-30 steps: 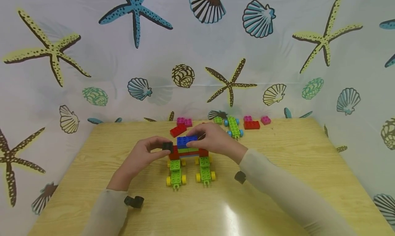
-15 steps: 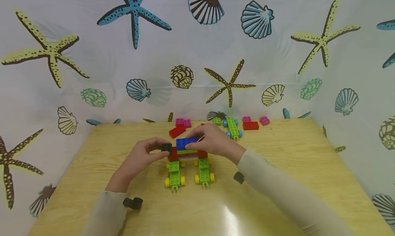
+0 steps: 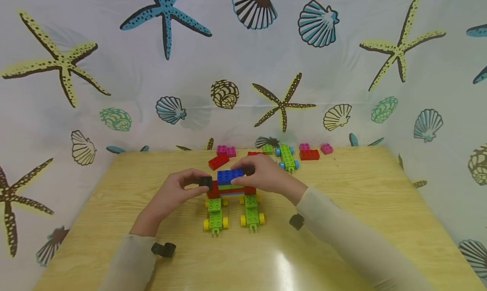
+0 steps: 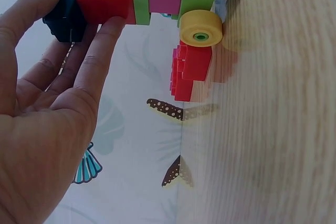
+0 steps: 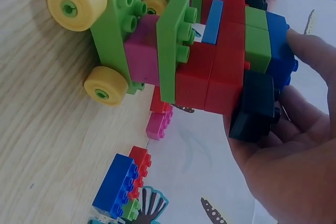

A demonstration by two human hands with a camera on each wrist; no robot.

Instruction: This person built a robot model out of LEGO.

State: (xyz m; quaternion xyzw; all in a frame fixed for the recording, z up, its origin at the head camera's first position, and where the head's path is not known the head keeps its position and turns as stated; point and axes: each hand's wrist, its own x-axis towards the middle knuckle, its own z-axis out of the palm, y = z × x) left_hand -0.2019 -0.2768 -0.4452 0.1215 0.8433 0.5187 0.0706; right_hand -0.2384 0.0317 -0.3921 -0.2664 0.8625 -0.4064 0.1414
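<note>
Tabletop [image 3: 342, 198]: black brick [image 3: 206, 181] in left hand [image 3: 173, 193]

Brick model [image 3: 231, 188]: smooth, slightly glossy plastic, same for the loose bricks [image 3: 218, 161] behind it. Wheels [image 5: 77, 0] plastic too (yellow, satin sheen). Table [image 3: 342, 198]: light wood-grain top, glossy with a glare patch. Backdrop [image 3: 114, 71]: printed cloth, matt, faintly creased. Sleeves [image 3: 354, 236]: soft matt knit.

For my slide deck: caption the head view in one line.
Two hands at a brick vehicle on a wooden table: left hand pinches a black brick, right hand holds its other side.
</note>
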